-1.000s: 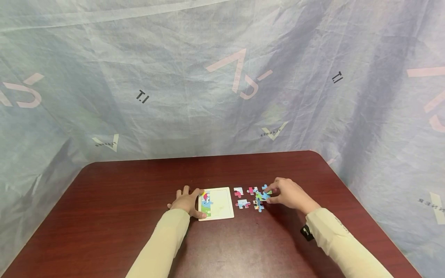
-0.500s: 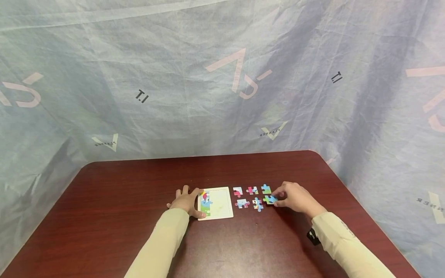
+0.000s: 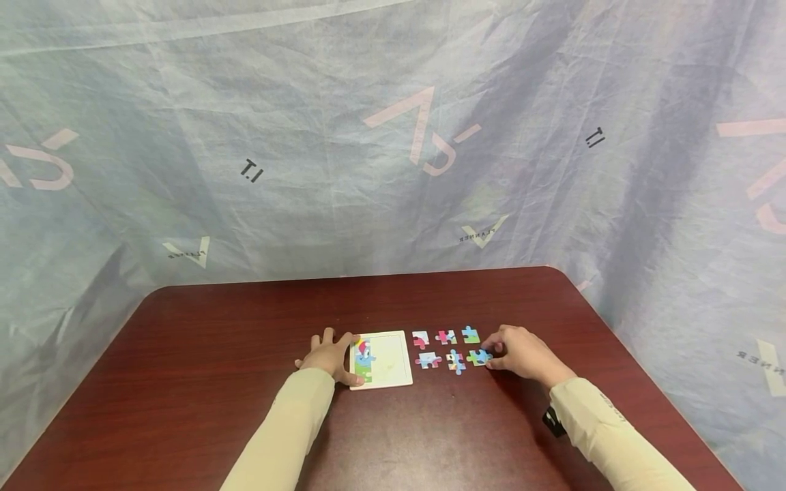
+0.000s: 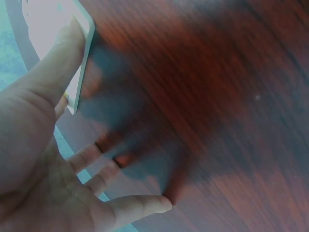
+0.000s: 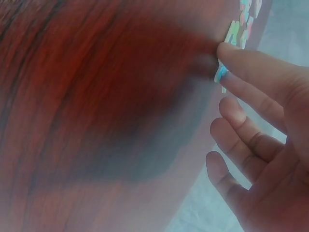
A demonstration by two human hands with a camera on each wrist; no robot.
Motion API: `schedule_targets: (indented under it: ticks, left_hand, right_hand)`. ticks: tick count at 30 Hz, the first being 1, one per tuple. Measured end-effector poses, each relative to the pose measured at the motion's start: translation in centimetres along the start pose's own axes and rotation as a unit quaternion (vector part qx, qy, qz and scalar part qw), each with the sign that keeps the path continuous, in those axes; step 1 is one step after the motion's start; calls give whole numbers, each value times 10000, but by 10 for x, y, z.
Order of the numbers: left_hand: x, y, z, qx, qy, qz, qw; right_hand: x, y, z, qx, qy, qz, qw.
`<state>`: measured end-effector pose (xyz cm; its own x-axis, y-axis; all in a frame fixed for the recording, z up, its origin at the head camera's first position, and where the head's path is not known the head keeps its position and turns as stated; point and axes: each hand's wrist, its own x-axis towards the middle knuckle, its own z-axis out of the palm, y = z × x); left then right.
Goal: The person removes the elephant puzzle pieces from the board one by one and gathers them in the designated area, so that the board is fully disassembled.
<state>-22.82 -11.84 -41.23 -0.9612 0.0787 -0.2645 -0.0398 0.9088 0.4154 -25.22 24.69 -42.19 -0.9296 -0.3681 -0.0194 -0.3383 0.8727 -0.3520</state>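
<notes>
A square pale puzzle tray (image 3: 391, 361) lies on the table with a cartoon picture strip (image 3: 364, 360) filling its left side. My left hand (image 3: 327, 356) rests at that side, fingers spread, thumb on the near corner and index finger at the far corner. In the left wrist view, the thumb (image 4: 63, 55) lies straight over the tray's edge. My right hand (image 3: 525, 351) pinches a blue-and-green jigsaw piece (image 3: 477, 358) between thumb and index finger, at the right end of the loose pieces. The other right fingers (image 5: 234, 145) hang loosely curled, holding nothing.
Between tray and right hand lie several loose jigsaw pieces in two rows, among them a pink-and-white one (image 3: 420, 338), a blue-and-pink one (image 3: 428, 361) and a blue-and-green one (image 3: 470, 334). Grey printed cloth (image 3: 319, 136) hangs behind the dark red table (image 3: 233, 354).
My right hand has shifted right and slightly nearer, drawing the blue-and-green jigsaw piece away from the pieces it overlapped; it then turned a little. The left hand and tray stayed put.
</notes>
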Motion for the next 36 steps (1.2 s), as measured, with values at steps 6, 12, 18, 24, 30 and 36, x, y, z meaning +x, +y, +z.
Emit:
schedule_targets:
  ticks: [6, 12, 18, 24, 30, 36]
  left_hand:
    - [-1, 1, 0, 8, 35, -15, 10000]
    - [1, -1, 1, 3, 55, 1, 10000]
    - [2, -2, 2, 0, 46, -10, 10000]
    - [6, -3, 4, -22, 27, -34, 10000]
    - [4, -3, 2, -49, 19, 3, 10000]
    - [2, -2, 1, -126, -10, 21, 9999]
  right_hand:
    - [0, 1, 0, 49, 19, -21, 10000]
    - [0, -3, 0, 246, 209, -131, 9994]
    - [1, -10, 3, 465, 534, -304, 9970]
    - [5, -20, 6, 670, 773, -426, 9938]
    - [9, -34, 8, 913, 824, -523, 9910]
    - [13, -47, 11, 1158, 909, -641, 9870]
